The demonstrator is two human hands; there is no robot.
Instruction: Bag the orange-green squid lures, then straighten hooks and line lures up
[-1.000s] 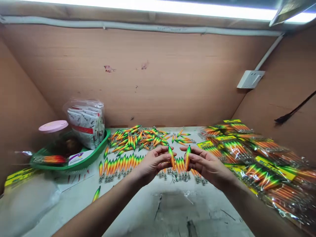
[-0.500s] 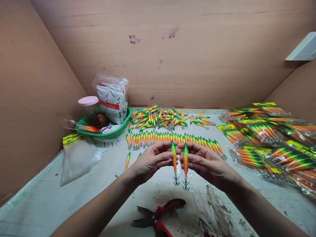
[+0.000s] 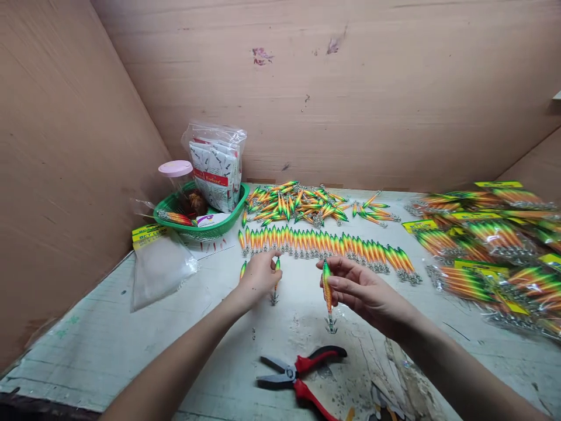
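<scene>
My right hand (image 3: pixel 363 289) pinches a green, yellow and orange squid jig (image 3: pixel 327 289) upright, its hook crown pointing down. My left hand (image 3: pixel 258 278) is closed on another squid jig (image 3: pixel 277 280) of the same colours, just in front of a long row of squid jigs (image 3: pixel 302 241). Partly hidden behind the left hand is one more jig (image 3: pixel 243 269). Below the hands, red-and-black pliers (image 3: pixel 291 373) lie with their jaws apart.
At the back is a loose heap of jigs (image 3: pixel 293 204). Packed jigs in clear bags (image 3: pixel 464 283) pile up on the right. A green basket (image 3: pixel 214 231) with a lidded jar and packets stands at left, beside clear bags (image 3: pixel 160 275). Cardboard walls (image 3: pixel 350 105) enclose the table.
My left hand has moved left and away from the right hand, taking its squid jig toward the row. The right hand still holds its jig. The view has shifted slightly.
</scene>
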